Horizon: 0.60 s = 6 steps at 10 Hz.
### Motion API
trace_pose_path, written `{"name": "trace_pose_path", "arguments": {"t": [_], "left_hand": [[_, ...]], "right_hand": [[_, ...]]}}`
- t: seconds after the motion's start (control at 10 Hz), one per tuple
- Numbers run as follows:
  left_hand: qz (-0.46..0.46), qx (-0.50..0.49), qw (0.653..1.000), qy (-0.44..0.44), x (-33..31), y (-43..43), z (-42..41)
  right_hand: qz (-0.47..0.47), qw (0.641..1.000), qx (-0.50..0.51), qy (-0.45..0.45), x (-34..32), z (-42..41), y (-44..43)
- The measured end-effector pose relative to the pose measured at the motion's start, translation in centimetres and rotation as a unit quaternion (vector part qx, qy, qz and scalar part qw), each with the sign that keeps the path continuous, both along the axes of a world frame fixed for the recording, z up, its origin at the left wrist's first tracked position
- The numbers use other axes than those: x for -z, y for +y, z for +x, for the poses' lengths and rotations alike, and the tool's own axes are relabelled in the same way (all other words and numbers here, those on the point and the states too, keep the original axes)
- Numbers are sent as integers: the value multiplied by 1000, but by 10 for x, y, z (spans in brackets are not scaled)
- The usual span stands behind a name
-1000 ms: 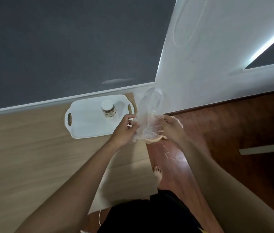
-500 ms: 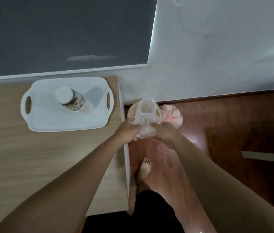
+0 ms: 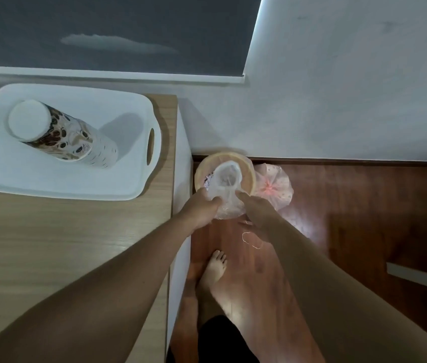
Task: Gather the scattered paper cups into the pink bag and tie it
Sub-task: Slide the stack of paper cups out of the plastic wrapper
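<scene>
**Both hands grip a clear bag over the bin**

The left hand (image 3: 201,208) curls its fingers round one side of a thin clear bag (image 3: 226,179). The right hand (image 3: 258,217) pinches the other side. The bag's mouth gapes above a round bin (image 3: 250,171) on the floor. Its lower part is crumpled between the hands, and what it holds is hard to make out.

A pink bag (image 3: 276,187) lies just beside the bin, partly behind the right hand. The cups (image 3: 63,137) stand stacked on a tray (image 3: 76,179), well apart. Both forearms reach forward and converge just past the table (image 3: 49,244) edge.
</scene>
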<state>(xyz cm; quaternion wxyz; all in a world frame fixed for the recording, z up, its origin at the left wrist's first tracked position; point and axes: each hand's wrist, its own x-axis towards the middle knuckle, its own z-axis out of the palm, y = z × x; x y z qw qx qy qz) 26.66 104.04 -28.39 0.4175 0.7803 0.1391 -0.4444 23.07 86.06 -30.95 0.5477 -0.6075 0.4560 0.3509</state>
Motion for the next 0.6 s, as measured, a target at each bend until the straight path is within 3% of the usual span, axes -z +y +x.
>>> {"name": "trace_pose_path", "arguments": {"t": [0.3, 0.6], "left_hand": [[31, -5, 999, -36, -19, 5, -13], [-28, 15, 995, -99, -95, 45, -40]], "right_hand": [[-12, 998, -19, -56, -31, -19, 7], [-54, 988, -19, -145, -106, -36, 31]]}}
